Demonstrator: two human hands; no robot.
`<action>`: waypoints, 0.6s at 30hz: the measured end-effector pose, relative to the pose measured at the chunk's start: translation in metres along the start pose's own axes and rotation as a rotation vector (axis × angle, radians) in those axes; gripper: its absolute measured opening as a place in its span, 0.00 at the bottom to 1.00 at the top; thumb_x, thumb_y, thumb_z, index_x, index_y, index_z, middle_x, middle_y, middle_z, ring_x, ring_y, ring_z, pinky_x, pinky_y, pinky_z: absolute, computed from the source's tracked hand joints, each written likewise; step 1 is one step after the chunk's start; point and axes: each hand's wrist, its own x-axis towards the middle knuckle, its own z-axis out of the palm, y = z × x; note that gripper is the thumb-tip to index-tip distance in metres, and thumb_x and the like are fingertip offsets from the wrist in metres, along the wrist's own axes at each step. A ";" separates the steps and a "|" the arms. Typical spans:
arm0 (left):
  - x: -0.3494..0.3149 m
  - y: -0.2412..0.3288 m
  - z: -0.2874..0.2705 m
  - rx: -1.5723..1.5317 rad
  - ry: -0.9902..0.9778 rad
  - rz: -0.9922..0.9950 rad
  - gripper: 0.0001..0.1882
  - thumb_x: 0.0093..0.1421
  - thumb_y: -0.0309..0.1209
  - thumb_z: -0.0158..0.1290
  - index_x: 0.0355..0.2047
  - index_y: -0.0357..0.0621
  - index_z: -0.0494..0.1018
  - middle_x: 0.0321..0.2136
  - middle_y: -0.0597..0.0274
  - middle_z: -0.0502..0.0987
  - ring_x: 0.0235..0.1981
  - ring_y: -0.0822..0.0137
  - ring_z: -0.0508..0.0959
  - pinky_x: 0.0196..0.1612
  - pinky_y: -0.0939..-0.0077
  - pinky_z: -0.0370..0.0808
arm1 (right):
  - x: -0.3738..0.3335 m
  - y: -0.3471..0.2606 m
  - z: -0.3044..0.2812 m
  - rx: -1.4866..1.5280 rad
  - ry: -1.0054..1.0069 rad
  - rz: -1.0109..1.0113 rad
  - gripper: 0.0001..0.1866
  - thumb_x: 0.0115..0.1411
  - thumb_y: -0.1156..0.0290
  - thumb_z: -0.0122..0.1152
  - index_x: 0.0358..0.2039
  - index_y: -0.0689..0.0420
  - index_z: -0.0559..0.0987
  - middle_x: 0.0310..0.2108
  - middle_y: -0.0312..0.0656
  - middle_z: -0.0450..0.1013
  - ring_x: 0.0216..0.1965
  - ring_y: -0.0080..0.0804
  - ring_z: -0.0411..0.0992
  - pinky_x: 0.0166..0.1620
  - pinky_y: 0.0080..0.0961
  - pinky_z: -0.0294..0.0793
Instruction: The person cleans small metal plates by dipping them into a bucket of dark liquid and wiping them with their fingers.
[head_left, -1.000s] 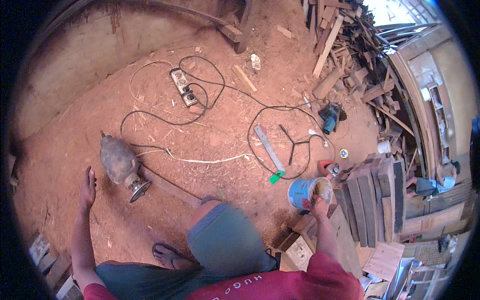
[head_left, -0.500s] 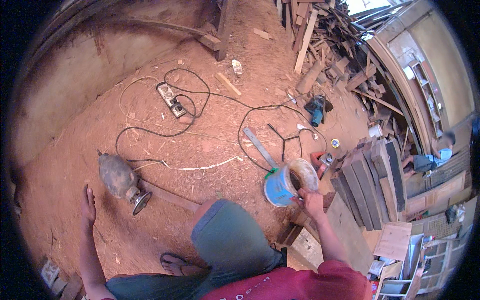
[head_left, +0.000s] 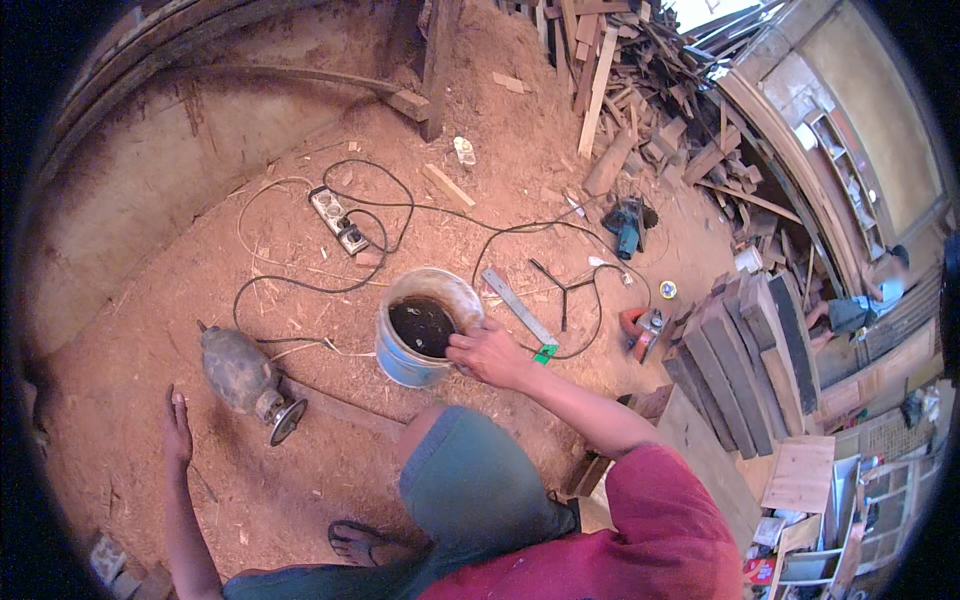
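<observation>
My right hand (head_left: pixel 487 352) grips the rim of a blue-and-white plastic bucket (head_left: pixel 403 362), which is tilted slightly so its mouth shows. Dark stuff lies at the bottom of the bucket. At the left, my left hand (head_left: pixel 178 430) hangs above the dusty floor with its fingers stretched out, holding nothing. Nearest to it lies a dusty, grey-brown angle grinder (head_left: pixel 243 375) with a round disc at one end. A flat wooden strip (head_left: pixel 345 408) runs from the grinder toward my knee.
Beyond the bucket lie a power strip (head_left: pixel 338 220) with looping black cables, a metal try square (head_left: pixel 520 306) with a green handle, a teal circular saw (head_left: pixel 627 228) and an orange tool (head_left: pixel 642 330). Stacked timber (head_left: pixel 735 355) and a scrap-wood heap stand right; another person (head_left: pixel 868 300) is beyond.
My right hand has carried the bucket leftward, from beside the timber to in front of my knee, uncovering the square's green handle. My left hand has stayed nearly in place.
</observation>
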 end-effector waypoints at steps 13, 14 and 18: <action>-0.031 0.012 -0.030 0.142 0.066 -0.072 0.34 0.66 0.54 0.35 0.59 0.37 0.60 0.55 0.41 0.67 0.58 0.50 0.67 0.60 0.62 0.63 | 0.098 -0.007 0.043 -0.085 -0.072 -0.165 0.09 0.49 0.71 0.57 0.33 0.48 0.74 0.33 0.35 0.72 0.36 0.34 0.75 0.43 0.41 0.65; -0.036 0.012 -0.030 0.179 0.039 -0.100 0.34 0.66 0.55 0.35 0.59 0.38 0.61 0.55 0.42 0.67 0.57 0.49 0.67 0.59 0.62 0.63 | 0.098 -0.011 0.042 -0.109 -0.116 -0.159 0.09 0.50 0.71 0.57 0.33 0.48 0.74 0.33 0.35 0.71 0.36 0.33 0.74 0.43 0.40 0.65; -0.036 0.003 -0.027 0.197 0.053 -0.076 0.34 0.66 0.55 0.35 0.58 0.38 0.62 0.54 0.42 0.68 0.57 0.49 0.68 0.58 0.62 0.64 | 0.098 -0.008 0.044 -0.140 -0.135 -0.168 0.05 0.52 0.70 0.55 0.31 0.47 0.73 0.31 0.34 0.69 0.37 0.32 0.73 0.41 0.37 0.65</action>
